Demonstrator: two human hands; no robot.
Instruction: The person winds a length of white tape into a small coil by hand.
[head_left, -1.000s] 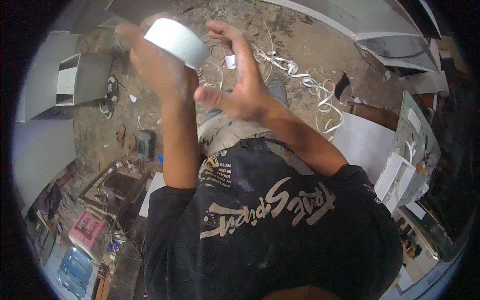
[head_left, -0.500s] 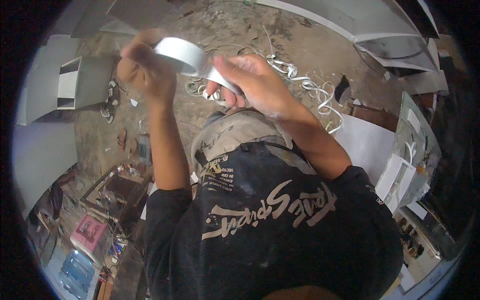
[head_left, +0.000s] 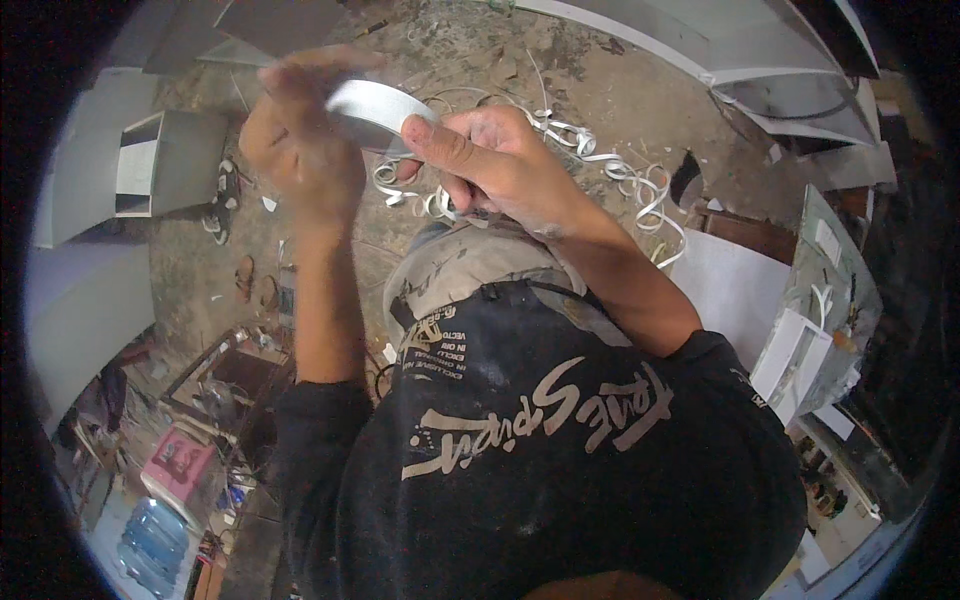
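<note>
A roll of white edging tape (head_left: pixel 382 103), a flat band wound into a ring, is held up in front of my body. My right hand (head_left: pixel 497 165) grips its right side, the thumb pressed on the outside and the fingers curled underneath. At the roll's left end is my left hand (head_left: pixel 303 150), smeared by motion. Its fingers reach over the top of the ring, and whether they pinch the band cannot be made out.
Loose curls of white strip (head_left: pixel 640 185) lie on the dirty floor beyond my hands. Grey-white cabinet pieces (head_left: pixel 170 165) stand at the left, a white panel (head_left: pixel 728 290) at the right. A pink stool (head_left: pixel 178 462) and a blue water bottle (head_left: pixel 155 545) are at the lower left.
The roll has shifted slightly right and tilted, and my right thumb now lies on its rim. My left hand has moved, its fingers now stretched over the roll's top.
</note>
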